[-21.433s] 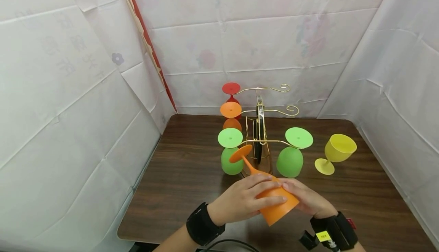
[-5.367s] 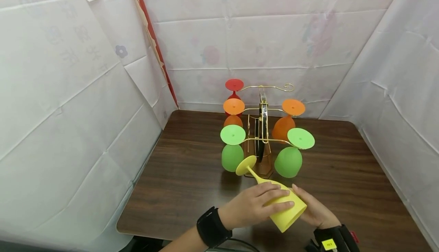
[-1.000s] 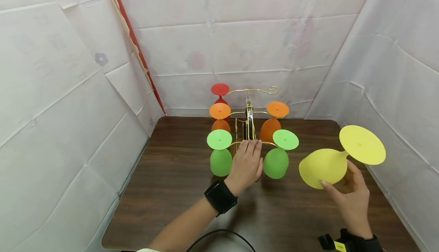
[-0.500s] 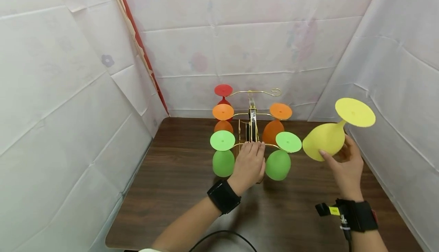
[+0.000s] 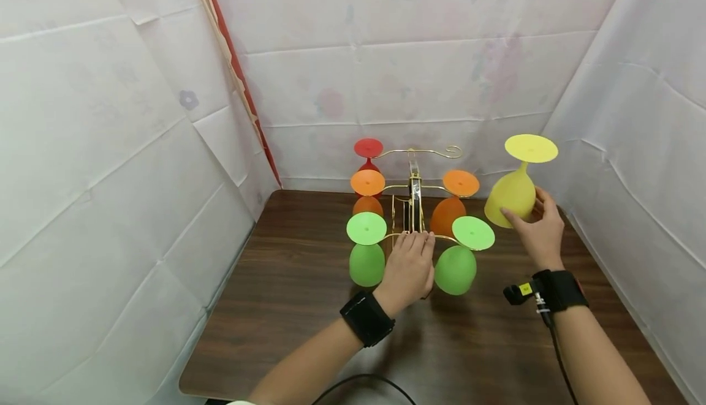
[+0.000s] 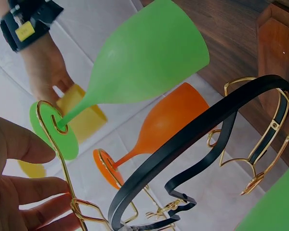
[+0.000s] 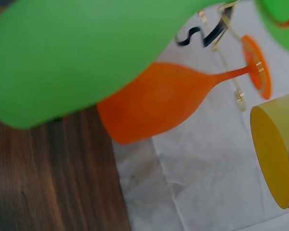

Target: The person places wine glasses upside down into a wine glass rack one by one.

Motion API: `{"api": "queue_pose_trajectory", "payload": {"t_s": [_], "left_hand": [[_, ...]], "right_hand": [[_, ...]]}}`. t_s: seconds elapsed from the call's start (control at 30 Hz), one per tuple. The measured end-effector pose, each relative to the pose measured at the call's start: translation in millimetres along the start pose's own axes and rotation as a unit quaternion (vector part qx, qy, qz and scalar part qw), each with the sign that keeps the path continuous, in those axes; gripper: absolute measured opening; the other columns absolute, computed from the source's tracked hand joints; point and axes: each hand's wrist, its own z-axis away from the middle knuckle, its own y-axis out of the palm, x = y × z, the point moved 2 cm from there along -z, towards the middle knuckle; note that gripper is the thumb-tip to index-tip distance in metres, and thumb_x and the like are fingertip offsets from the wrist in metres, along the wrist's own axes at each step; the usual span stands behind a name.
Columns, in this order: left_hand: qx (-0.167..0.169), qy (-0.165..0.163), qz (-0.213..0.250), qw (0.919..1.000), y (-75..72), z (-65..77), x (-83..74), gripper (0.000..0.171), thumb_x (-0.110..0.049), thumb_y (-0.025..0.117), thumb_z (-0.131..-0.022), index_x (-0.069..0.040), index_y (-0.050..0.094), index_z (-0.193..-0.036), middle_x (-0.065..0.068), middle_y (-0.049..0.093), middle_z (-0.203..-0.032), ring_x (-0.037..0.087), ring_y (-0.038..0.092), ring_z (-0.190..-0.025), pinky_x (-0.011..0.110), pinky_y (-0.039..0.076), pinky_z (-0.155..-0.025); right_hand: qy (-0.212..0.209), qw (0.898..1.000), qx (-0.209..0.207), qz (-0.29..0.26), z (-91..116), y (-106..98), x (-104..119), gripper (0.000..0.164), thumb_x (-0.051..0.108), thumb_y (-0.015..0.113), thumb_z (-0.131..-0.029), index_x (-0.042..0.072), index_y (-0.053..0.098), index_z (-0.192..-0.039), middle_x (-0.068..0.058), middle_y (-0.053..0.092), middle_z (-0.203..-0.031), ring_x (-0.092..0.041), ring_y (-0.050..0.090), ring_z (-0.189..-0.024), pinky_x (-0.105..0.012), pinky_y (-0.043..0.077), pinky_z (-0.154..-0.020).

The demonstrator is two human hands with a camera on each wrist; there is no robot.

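A gold wire wine glass rack (image 5: 415,193) stands on the table. My left hand (image 5: 408,270) holds its front wire arm, fingers over the top; the left wrist view shows fingertips at the wire. My right hand (image 5: 537,227) grips a yellow wine glass (image 5: 513,196) by its bowl, upside down in the air, right of the rack and apart from it. Green glasses (image 5: 455,270) hang by their feet on both ends of the front arm, orange glasses (image 5: 448,214) on the middle arm. A red glass (image 5: 368,147) hangs at the back left; the back right hook (image 5: 453,152) is bare.
The dark wooden table (image 5: 265,307) carries the rack. White sheets (image 5: 441,86) hang behind and at both sides. A black cable (image 5: 364,375) loops near the front edge; another runs along the right forearm from the wrist camera (image 5: 518,293).
Over the last second my right hand has carried the yellow glass away from me and turned it more upright, foot up. Earlier both hands held it; my left hand is now at the rack.
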Motion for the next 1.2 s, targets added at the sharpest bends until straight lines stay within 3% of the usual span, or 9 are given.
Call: {"api": "queue_pose_trajectory", "payload": {"t_s": [0.27, 0.53, 0.83, 1.2], "left_hand": [[0.001, 0.005, -0.007, 1.0000, 1.3, 1.3, -0.6, 0.048, -0.027, 0.061, -0.085, -0.006, 0.057, -0.128, 0.007, 0.059, -0.120, 0.022, 0.055, -0.112, 0.039, 0.040, -0.102], [0.000, 0.005, 0.001, 1.0000, 0.2, 1.6, -1.4, 0.048, -0.026, 0.059, -0.085, -0.006, 0.057, -0.129, 0.007, 0.059, -0.122, 0.022, 0.054, -0.113, 0.038, 0.039, -0.103], [0.002, 0.005, 0.000, 1.0000, 0.0, 1.3, -0.5, 0.049, -0.026, 0.060, -0.084, -0.005, 0.056, -0.129, 0.007, 0.059, -0.122, 0.022, 0.054, -0.114, 0.038, 0.039, -0.103], [0.002, 0.005, -0.005, 1.0000, -3.7, 1.2, -2.4, 0.049, -0.025, 0.061, -0.083, -0.005, 0.057, -0.128, 0.006, 0.059, -0.121, 0.021, 0.055, -0.111, 0.038, 0.040, -0.102]], "right_hand": [[0.025, 0.999, 0.034, 0.026, -22.3, 18.5, -20.6, 0.074, 0.031, 0.075, -0.080, 0.012, 0.040, -0.142, -0.015, 0.051, -0.132, -0.029, 0.051, -0.114, -0.029, 0.043, -0.084], [0.016, 0.997, 0.064, 0.042, -39.8, 33.4, -27.8, 0.078, 0.033, 0.072, -0.082, 0.004, 0.035, -0.144, -0.025, 0.046, -0.134, -0.040, 0.048, -0.119, -0.054, 0.044, -0.089], [-0.010, 0.995, 0.090, 0.049, -56.0, 47.3, -21.8, 0.073, 0.030, 0.072, -0.083, 0.000, 0.039, -0.140, -0.028, 0.046, -0.131, -0.044, 0.047, -0.116, -0.055, 0.044, -0.087], [-0.029, 0.984, 0.140, 0.105, -65.0, 58.0, -18.8, 0.071, 0.025, 0.069, -0.085, -0.008, 0.036, -0.139, -0.033, 0.045, -0.130, -0.047, 0.047, -0.109, -0.057, 0.044, -0.086]]}}
